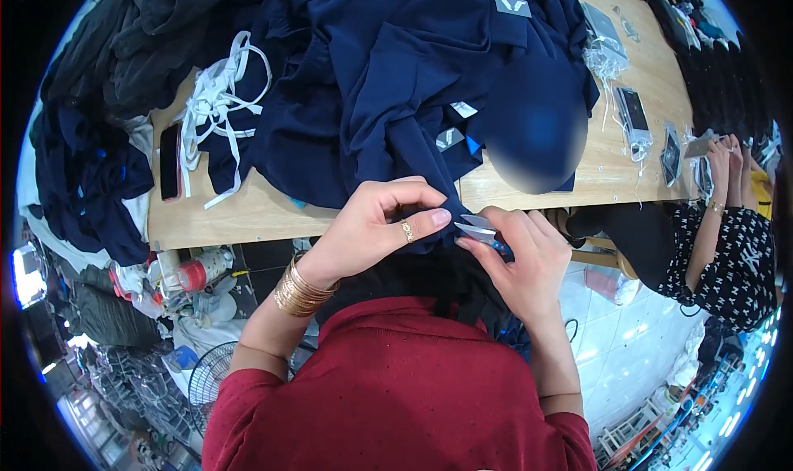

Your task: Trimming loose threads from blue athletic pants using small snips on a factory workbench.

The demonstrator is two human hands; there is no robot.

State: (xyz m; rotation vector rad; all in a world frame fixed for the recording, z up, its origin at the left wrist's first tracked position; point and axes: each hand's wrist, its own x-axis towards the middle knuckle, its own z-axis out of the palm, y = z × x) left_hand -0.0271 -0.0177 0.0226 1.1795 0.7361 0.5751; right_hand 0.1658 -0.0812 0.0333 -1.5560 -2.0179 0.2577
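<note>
Some white tape [208,99] lies by a phone [170,162], left hand [376,221] pinching navy cloth [380,91], right hand [526,254] gripping snips [477,231].

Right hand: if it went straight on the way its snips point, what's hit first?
Probably the thumb of the left hand, just left of the snips in the right hand. Navy cloth by the tips might come first; depth is unclear.

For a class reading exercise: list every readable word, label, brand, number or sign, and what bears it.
Grey tag on navy garments: pale logo, not copied here.
Black top at right: white lettering, not copied here.
White label among navy garments: too small to read.
</note>
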